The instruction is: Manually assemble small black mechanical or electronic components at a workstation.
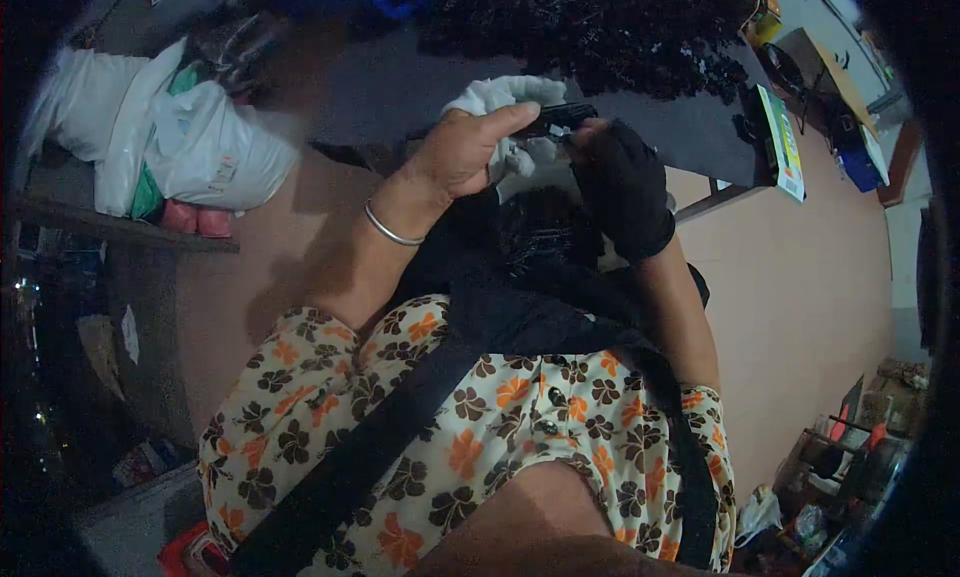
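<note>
While the left hand (462, 149) is bare and raised in front of the chest, its fingers (505, 120) are curled narrow around one end of a small black part (562, 118), with the thumb laid along the top. From the other side the right hand (622, 182), covered by a black fingerless glove, meets it, and its fingers (588, 132) pinch the opposite end of the same black part, so both hands hold it between them, just above a dark table (400, 87). A thin silver bangle (388, 227) circles the left wrist. Just behind the hands lies a crumpled white cloth (505, 92), partly hidden by the left hand, and whether it touches the black part cannot be told. Farther back on the table a large heap of small black pieces (600, 27) spreads across the top of the view. A green and yellow box (783, 142) stands on its side at the table's right edge. Well apart on the left, white plastic bags (170, 127) sit on a low shelf (120, 227). Below the hands, a floral shirt (480, 417) with orange and brown flowers fills the lower view, crossed by broad black straps (400, 417).
</note>
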Demonstrator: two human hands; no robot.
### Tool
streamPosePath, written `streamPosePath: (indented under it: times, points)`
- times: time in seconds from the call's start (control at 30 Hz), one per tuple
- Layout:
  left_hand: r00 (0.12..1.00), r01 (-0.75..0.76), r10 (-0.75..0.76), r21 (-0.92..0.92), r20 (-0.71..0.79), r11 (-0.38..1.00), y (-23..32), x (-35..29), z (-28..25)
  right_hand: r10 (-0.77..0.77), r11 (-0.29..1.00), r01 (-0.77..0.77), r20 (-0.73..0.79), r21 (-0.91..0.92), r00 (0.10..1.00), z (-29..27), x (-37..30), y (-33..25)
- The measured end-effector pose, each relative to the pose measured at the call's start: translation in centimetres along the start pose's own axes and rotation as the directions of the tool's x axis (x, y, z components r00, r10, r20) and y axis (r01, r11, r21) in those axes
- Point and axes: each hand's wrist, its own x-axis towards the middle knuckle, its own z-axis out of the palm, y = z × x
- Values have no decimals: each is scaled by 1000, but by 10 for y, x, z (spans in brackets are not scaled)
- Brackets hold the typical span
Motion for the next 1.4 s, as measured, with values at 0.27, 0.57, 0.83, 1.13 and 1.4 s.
streamPosePath:
  times: [0.27, 0.57, 0.83, 1.13, 1.4]
  points:
    - [1000, 0, -2, 167, 9, 986, 0, -8, 10, -75, 997, 76, 93, -9, 993, -10, 2, -2]
    - [999, 18, -6, 231, -52, 973, -9, -14, 8, -109, 991, 98, 137, 86, 985, -10, -6, -1]
    - [992, -48, 105, 541, -75, 839, -8, -22, 11, 301, 917, -300, 36, 263, 953, 0, 1, -14]
    - [969, -197, 233, 827, 83, 526, -7, -14, -1, 412, 699, -663, 608, 268, 679, -3, 1, 11]
    - [872, 176, 489, 927, 10, -332, 46, 46, -113, 343, 939, -333, 344, -92, 874, 32, 42, 42]
